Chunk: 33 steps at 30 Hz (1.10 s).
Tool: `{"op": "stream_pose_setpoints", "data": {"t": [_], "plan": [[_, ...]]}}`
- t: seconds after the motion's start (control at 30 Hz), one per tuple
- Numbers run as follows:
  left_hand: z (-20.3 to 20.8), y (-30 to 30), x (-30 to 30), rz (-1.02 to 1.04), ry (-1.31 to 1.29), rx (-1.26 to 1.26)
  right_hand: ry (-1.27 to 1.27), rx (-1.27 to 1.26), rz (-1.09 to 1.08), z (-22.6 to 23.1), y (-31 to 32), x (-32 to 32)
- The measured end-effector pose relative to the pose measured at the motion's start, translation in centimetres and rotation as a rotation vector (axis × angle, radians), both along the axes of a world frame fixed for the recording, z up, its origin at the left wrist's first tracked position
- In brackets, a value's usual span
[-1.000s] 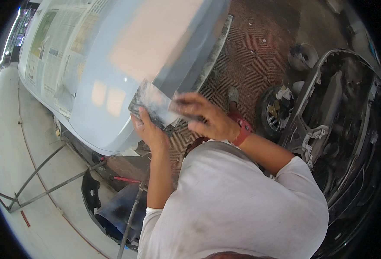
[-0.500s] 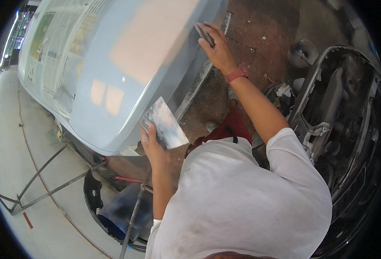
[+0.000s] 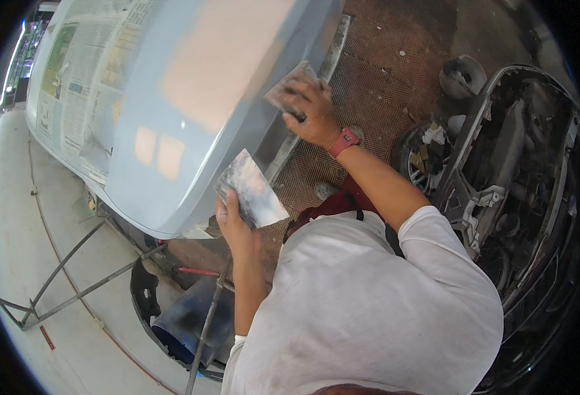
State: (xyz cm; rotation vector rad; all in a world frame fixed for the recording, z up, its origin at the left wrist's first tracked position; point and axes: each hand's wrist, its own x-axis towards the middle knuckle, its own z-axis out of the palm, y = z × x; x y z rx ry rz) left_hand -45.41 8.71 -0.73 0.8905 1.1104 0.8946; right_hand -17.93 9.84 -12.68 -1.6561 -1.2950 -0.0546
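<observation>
My left hand (image 3: 237, 227) is closed on the edge of a flat rectangular plate (image 3: 253, 187), thumb on top. The plate looks shiny, with grey smears across it. My right hand (image 3: 311, 113), wearing a red wristwatch, is closed on a thin rectangular sheet (image 3: 283, 91), greyish pink and blurred by motion. This sheet is at the side of a pale blue-grey car panel (image 3: 145, 197); I cannot tell whether it touches. Pinkish patches (image 3: 217, 59) mark the panel: one large, two small (image 3: 170, 158). The plate is just beside the panel's lower edge.
Newspaper (image 3: 73, 85) covers the panel's far left part. A metal-tube stand (image 3: 73, 299) and a dark curved car part (image 3: 144, 293) lie lower left. On the right are a large black car part (image 3: 500, 164), a wheel (image 3: 415, 164) and a round container (image 3: 462, 77) on patterned flooring (image 3: 382, 85).
My right hand has moved down and toward me along the panel's side, and its sheet has turned to show its flat face. My left hand and the plate are nearly still.
</observation>
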Motion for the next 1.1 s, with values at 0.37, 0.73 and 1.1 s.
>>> {"op": "stream_pose_setpoints", "data": {"t": [0.37,0.73,1.1], "plan": [[0.4,-1.7,-0.9,0.126,-0.004,0.001,0.014,-0.193,0.112,3.7,-4.7,-1.2],[-2.0,-1.8,-3.3,0.189,-0.172,-0.027,-0.170,-0.419,0.232,13.5,-4.8,-3.3],[-2.7,-3.1,-5.5,0.285,-0.160,-0.086,-0.405,-0.466,0.031,12.7,-1.0,-5.5]]}}
